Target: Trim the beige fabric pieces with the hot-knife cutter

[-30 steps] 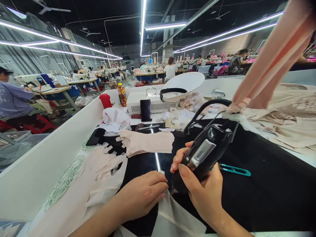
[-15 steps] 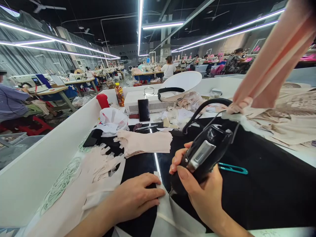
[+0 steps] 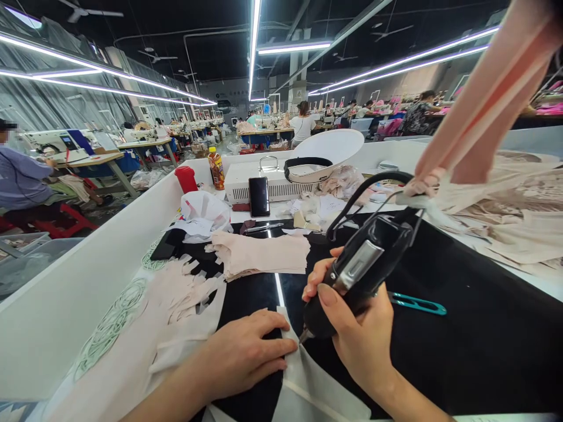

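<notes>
My right hand (image 3: 358,328) is wrapped around a black corded hand tool (image 3: 363,264) with a silver plate on its side. Its narrow metal tip (image 3: 304,335) points down at the edge of a pale fabric strip (image 3: 303,381); whether it touches the cloth I cannot tell. My left hand (image 3: 250,351) lies flat, fingers stretched out, the fingertips pressing the strip onto the black table surface (image 3: 479,346). A twisted pink cloth band (image 3: 479,111) hangs from above and is tied near the tool's cable end.
Beyond my hands lies a stack of pale pink fabric pieces (image 3: 264,253). Teal thread snips (image 3: 420,303) rest right of the tool. Cut fabric (image 3: 176,293) and green cord (image 3: 112,325) lie left. A phone (image 3: 259,196) leans against a vented white box (image 3: 241,189). Fabric heaps (image 3: 514,223) are at right.
The tool's tip has moved slightly up and left along the strip's edge, and the tool is tilted a little more. The left hand keeps its place on the strip. The whole view shifts slightly.
</notes>
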{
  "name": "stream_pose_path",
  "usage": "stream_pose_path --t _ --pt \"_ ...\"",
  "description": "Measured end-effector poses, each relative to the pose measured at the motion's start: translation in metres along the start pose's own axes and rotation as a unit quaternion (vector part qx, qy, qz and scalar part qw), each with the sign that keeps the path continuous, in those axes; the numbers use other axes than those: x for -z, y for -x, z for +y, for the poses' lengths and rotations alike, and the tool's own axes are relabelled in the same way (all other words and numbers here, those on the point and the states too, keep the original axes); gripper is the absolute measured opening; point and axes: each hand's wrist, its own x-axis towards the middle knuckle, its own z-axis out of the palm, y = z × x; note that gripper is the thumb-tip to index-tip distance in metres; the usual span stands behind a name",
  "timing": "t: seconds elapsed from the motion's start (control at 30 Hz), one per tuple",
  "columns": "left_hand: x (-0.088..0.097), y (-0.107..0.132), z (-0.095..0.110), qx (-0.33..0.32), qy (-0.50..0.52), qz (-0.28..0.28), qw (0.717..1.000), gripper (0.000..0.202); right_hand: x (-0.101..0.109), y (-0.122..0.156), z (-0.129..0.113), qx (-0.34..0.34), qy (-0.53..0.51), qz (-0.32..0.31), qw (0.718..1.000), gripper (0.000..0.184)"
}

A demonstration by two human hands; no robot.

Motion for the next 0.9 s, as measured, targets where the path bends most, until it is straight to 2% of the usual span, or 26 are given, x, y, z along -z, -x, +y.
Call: stream_pose_path --t 0.2,0.4,0.63,0.9 --pt "0.000 0.000 0.002 0.004 0.001 -0.009 1.000 0.026 -0.003 0.001 0.003 0.007 0.025 -0.005 1.000 0.031" --pt "-0.002 0.000 0.001 0.010 0.000 -0.017 1.000 0.028 -0.004 -0.003 0.004 0.010 0.003 0.004 1.000 0.033" --pt "-0.002 0.000 0.003 0.013 0.002 -0.007 1.000 0.028 -0.008 -0.004 0.005 0.012 0.032 0.008 0.999 0.031" --pt "-0.003 0.000 0.001 0.014 -0.003 0.007 1.000 0.027 -0.008 -0.009 0.012 0.022 0.006 0.008 1.000 0.031"
